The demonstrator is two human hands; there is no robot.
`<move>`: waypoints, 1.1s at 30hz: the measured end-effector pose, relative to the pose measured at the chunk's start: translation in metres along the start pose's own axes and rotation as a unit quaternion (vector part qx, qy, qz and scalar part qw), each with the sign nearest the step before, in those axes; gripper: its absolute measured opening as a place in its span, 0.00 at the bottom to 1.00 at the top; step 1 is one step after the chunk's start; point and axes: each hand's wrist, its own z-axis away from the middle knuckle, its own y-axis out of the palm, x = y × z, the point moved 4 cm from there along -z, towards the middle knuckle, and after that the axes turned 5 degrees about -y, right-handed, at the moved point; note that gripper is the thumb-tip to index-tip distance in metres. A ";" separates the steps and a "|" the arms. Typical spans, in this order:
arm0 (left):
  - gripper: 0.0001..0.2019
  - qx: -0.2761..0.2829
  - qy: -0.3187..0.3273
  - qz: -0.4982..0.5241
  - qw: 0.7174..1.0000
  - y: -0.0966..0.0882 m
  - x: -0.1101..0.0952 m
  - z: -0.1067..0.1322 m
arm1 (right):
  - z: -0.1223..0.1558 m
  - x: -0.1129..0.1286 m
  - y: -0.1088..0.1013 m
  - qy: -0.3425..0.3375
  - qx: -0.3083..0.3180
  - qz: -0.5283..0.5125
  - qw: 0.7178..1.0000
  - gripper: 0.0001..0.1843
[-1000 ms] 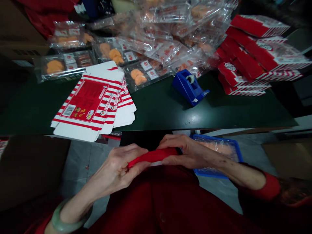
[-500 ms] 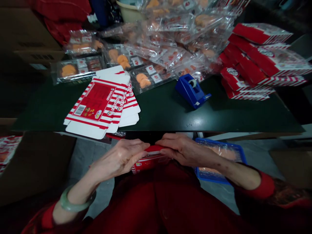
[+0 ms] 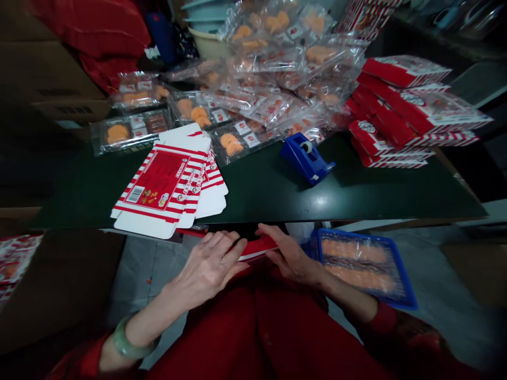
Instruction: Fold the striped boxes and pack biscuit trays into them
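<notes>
Both my hands are at my lap, just below the table edge. My left hand [image 3: 206,269] lies with its fingers spread over one end of a folded red-and-white carton [image 3: 257,249]. My right hand [image 3: 289,253] pinches the other end. Only a narrow red strip of the carton shows, and the rest is hidden by my hands and lap. A jade bangle [image 3: 130,340] circles my left wrist. A blue plastic tray [image 3: 407,287] of bagged orange biscuits sits just beyond my right forearm.
On the dark green table [image 3: 277,198] lie a stack of flat printed cartons [image 3: 166,179], a blue tape dispenser [image 3: 307,158] and a pile of red boxes [image 3: 404,116]. Bagged orange biscuits [image 3: 237,140] heap behind them. Cardboard boxes [image 3: 59,279] stand left.
The carton has rotated from showing its printed face to showing a narrow red edge. My hands have moved slightly apart, and the view has shifted, bringing more of the blue tray into sight.
</notes>
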 end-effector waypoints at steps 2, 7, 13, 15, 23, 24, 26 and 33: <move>0.14 -0.025 -0.038 0.080 0.996 -0.002 0.004 0.001 | -0.002 -0.002 0.000 0.007 -0.036 -0.054 0.998 0.23; 0.07 -0.057 -0.207 0.300 0.929 -0.009 0.030 0.004 | -0.007 -0.002 -0.002 0.039 -0.025 -0.066 0.997 0.18; 0.04 -0.076 -0.121 0.252 0.957 -0.016 0.032 0.000 | -0.006 -0.005 0.001 0.045 -0.059 -0.052 0.996 0.21; 0.03 -0.095 -0.089 0.197 0.972 -0.014 0.027 -0.002 | -0.002 -0.008 0.003 0.049 -0.064 -0.043 0.996 0.21; 0.04 -0.213 -0.141 0.128 0.958 0.014 0.008 0.003 | 0.006 -0.014 0.007 0.095 -0.113 -0.028 0.989 0.19; 0.04 -0.234 -0.152 0.132 0.951 0.018 0.006 0.008 | 0.006 -0.013 0.009 0.093 -0.134 -0.038 0.986 0.21; 0.03 -0.263 -0.155 0.152 0.940 0.026 0.005 0.017 | 0.004 -0.011 0.013 0.089 -0.175 -0.063 0.979 0.21; 0.15 -0.328 -0.168 0.175 0.913 0.045 0.012 0.030 | -0.003 -0.008 0.025 0.098 -0.196 -0.082 0.972 0.15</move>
